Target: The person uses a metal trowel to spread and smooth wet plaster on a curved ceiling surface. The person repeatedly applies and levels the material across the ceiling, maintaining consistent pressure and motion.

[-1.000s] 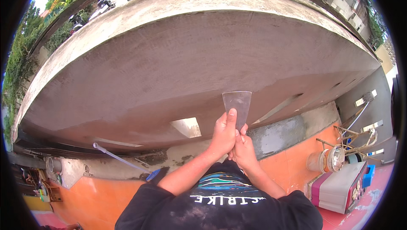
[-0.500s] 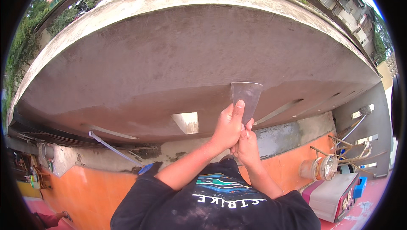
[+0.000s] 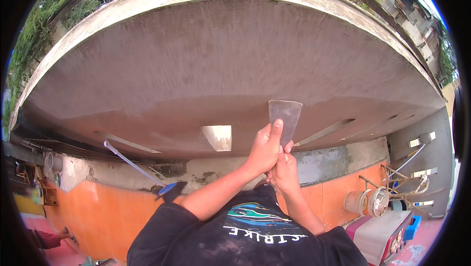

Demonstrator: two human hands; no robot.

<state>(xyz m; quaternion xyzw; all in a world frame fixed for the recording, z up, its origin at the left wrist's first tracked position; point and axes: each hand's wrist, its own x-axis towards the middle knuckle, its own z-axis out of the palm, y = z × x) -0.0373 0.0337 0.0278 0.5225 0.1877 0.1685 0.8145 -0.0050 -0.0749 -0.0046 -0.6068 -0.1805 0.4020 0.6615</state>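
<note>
I have both hands clenched around one scraper: the left hand (image 3: 263, 149) grasps it low on the grey blade, thumb pressed flat to the face, while the right hand (image 3: 285, 172) is closed just beneath, hiding whatever handle there is. The scraper (image 3: 286, 111) points up and away from my fingers (image 3: 265, 129), its wide edge seen against the wall (image 3: 196, 60); whether it actually touches, I cannot tell. If I tilt my wrists unevenly, I think a corner could dig in and score the surface; if my thumb slides on the smooth blade, the scraper could twist in my grip; and too low a sweep to the left might snag the edge on the rim of the squarish hole (image 3: 223, 140). Counting up: one scraper, one wall, one squarish hole below and left of my fingers, one broom (image 3: 125, 157) farther left, two buckets (image 3: 354, 202) down to the right, one box (image 3: 378, 236) beyond them, and one brush (image 3: 425, 139) far right.
</note>
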